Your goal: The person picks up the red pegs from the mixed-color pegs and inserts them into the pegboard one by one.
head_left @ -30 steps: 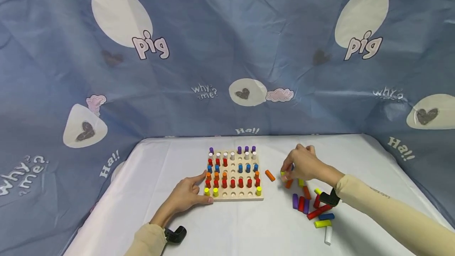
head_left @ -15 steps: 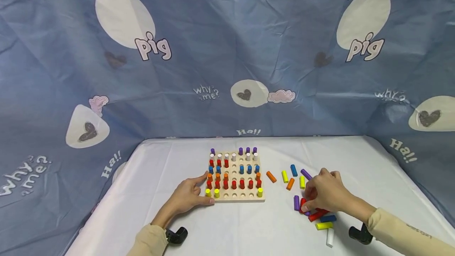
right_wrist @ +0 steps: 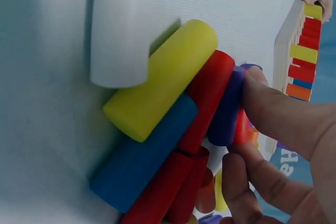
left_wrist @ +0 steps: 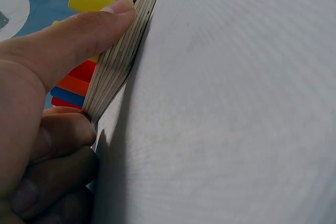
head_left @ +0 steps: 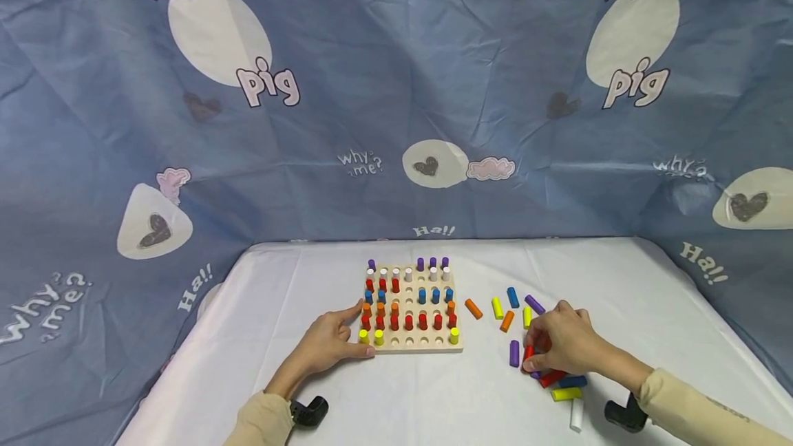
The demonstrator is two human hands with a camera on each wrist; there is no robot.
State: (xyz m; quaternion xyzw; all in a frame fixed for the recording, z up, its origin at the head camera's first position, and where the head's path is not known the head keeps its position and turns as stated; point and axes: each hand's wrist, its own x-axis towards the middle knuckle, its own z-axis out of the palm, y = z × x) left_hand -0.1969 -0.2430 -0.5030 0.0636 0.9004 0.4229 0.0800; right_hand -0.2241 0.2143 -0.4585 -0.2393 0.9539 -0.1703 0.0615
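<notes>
Head view: at the middle of the white table [head_left: 297, 274], a pegboard [head_left: 415, 348] set with rows of upright pegs [head_left: 423, 322], purple far and yellow near. With the left hand [head_left: 331, 341], gripping its near left corner, thumb against the near edge. With the right hand [head_left: 565, 340], pinching a red peg [head_left: 529, 355] between thumb and fingers, right of the pegboard; cannot tell whether raised off the table. Just left of that, lying loose, a purple peg [head_left: 514, 354]; farther left, near the pegboard, an orange peg [head_left: 473, 308]. On the near side of the right hand, close together, a blue peg [head_left: 573, 382], a yellow peg [head_left: 566, 394] and a white peg [head_left: 576, 416]. On the far side, a patterned blue backdrop [head_left: 347, 102].
</notes>
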